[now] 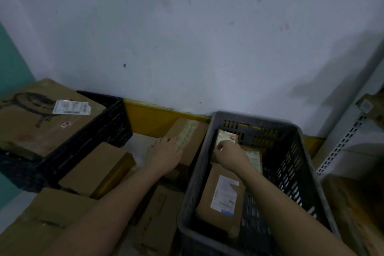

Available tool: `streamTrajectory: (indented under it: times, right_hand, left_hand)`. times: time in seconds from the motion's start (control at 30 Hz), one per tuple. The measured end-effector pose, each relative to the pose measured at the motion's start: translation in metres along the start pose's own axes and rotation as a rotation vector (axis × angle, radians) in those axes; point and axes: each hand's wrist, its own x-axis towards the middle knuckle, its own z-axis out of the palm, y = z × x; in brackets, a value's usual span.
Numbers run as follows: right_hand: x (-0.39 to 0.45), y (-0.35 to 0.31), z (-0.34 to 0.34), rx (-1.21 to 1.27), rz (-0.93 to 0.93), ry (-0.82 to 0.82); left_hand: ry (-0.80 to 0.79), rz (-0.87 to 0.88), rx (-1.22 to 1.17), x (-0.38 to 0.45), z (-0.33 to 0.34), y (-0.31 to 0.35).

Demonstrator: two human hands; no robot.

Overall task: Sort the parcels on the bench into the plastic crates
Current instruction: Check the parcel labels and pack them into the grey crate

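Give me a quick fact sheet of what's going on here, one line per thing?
setting: bench against a pale wall
left hand: flat on a taped cardboard box lying between the crates
right hand: inside the grey crate, fingers on a small labelled parcel
grey crate contents: also a brown parcel with white label
black crate: holds a large cardboard box with a label on top
unsorted: several cardboard boxes on the bench
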Motion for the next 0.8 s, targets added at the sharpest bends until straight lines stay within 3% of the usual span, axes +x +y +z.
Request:
streamTrajectory:
  times: [0.17, 0.33, 0.43, 0.63, 0.73, 0.8]
  right_hand:
    - [0.009, -0.046, 0.003, 0.043, -0.096, 0.143]
    - [0.021, -0.086, 0.028, 0.126, -0.118, 0.182]
    - [0.029, -0.104, 0.052, 0.138, -0.084, 0.150]
    - [0.039, -0.124, 0.100, 0.034, 0.121, 0.011]
    - [0.043, -0.124, 0.124, 0.097, 0.285, 0.018]
    - [0.050, -0.119, 0.135, 0.238, 0.446, 0.025]
  left_hand:
    - [-0.014, -0.018, -0.075, 0.018, -0.010, -0.035]
    - [-0.145, 0.038, -0.294, 0.038, 0.008, -0.067]
    - [-0.184, 0.126, -0.278, 0.047, 0.029, -0.082]
    - [-0.347, 0.218, -0.142, 0.059, 0.057, -0.104]
    - [-0.256, 0.232, -0.187, 0.063, 0.066, -0.121]
    - [-0.214, 0.190, -0.357, 0.069, 0.068, -0.132]
